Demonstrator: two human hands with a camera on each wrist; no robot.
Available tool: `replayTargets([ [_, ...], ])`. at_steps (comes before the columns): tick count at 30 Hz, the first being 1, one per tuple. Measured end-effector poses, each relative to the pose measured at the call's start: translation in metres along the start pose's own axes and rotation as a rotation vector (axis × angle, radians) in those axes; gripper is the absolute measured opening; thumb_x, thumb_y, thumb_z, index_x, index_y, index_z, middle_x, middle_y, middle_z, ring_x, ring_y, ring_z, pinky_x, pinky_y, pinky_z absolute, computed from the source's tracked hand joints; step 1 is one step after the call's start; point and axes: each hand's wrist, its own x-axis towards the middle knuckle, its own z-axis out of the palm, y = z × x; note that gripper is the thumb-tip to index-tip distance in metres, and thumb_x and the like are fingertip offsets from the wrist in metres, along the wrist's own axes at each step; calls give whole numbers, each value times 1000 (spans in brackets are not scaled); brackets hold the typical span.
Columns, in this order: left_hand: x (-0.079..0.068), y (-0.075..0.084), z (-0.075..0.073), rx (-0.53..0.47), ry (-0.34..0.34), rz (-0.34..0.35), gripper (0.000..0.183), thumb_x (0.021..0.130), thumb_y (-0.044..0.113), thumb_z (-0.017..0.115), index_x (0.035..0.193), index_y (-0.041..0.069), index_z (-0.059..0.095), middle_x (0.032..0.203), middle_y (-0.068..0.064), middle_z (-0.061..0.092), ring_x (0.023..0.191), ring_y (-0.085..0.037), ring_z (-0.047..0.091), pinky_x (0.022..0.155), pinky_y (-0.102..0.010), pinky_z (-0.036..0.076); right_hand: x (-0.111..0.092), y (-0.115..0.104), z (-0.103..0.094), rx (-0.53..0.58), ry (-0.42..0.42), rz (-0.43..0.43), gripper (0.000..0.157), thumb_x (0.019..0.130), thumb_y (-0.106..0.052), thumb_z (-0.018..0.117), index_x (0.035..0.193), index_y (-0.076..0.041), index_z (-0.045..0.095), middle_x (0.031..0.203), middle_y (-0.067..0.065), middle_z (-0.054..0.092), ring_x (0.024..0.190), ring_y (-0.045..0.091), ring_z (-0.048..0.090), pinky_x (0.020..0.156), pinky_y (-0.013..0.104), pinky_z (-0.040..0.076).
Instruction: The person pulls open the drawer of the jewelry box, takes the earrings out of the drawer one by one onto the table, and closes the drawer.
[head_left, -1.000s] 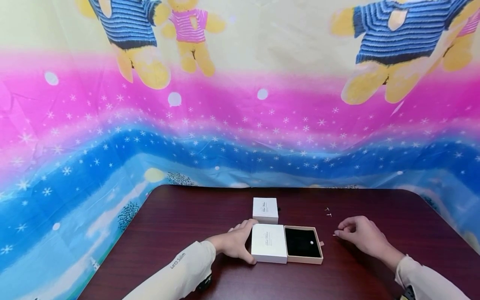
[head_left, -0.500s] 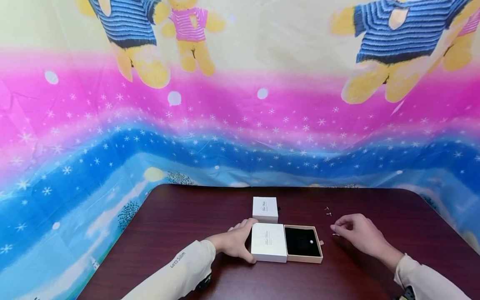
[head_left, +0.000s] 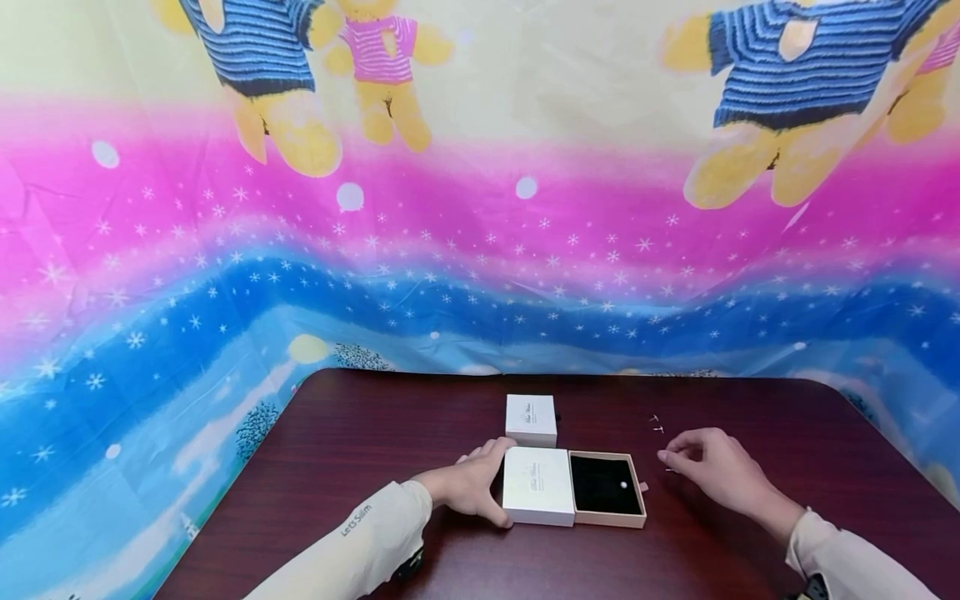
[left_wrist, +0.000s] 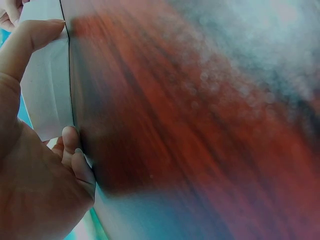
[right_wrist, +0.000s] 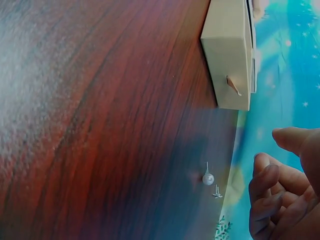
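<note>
My left hand (head_left: 468,487) grips the left end of a white jewelry box sleeve (head_left: 537,487), thumb at its near corner and fingers toward its far one. From the sleeve's right side a tan-edged drawer (head_left: 609,518) is pulled out. A pearl (head_left: 623,485) sits on its black pad (head_left: 596,483). To the right of the drawer, my right hand (head_left: 723,468) hovers close over the table with nothing between thumb and fingers. Close by its fingertips lies a pearl stud earring (right_wrist: 208,178), its post sticking out. Tiny silver stud earrings (right_wrist: 217,192) lie just beyond it.
A smaller white box (head_left: 530,419) stands behind the larger one. The small studs (head_left: 657,429) lie at the back right of the dark red wooden table (head_left: 360,433). A printed cloth (head_left: 480,250) hangs right behind the table's far edge.
My right hand's fingertips have shifted slightly left and up from the earring, which stays on the table. The left hand and the boxes have not moved.
</note>
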Motion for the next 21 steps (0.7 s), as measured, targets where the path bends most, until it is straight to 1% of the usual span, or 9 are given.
replayTargets([
  [12, -1, 0, -1, -12, -1, 9, 102, 65, 34, 89, 147, 16, 31, 135, 2, 47, 117, -13, 45, 98, -31, 35, 0, -7, 3, 8, -9, -1, 17, 91, -34, 75, 92, -17, 77, 81, -8, 72, 77, 7, 61, 65, 29, 46],
  [15, -1, 0, -1, -16, -2, 7, 102, 65, 34, 89, 148, 16, 31, 136, 1, 47, 118, -13, 45, 98, -31, 35, -1, -8, 3, 10, -14, -4, 19, 91, -36, 74, 92, -18, 77, 81, -8, 72, 77, 6, 60, 65, 28, 45],
  [21, -1, 1, -2, -17, 0, 10, 102, 66, 33, 89, 148, 15, 31, 136, 0, 48, 120, -15, 45, 99, -33, 35, -1, -11, 7, 22, -26, -11, 16, 91, -34, 74, 92, -18, 76, 78, -8, 70, 72, 3, 57, 64, 26, 44],
])
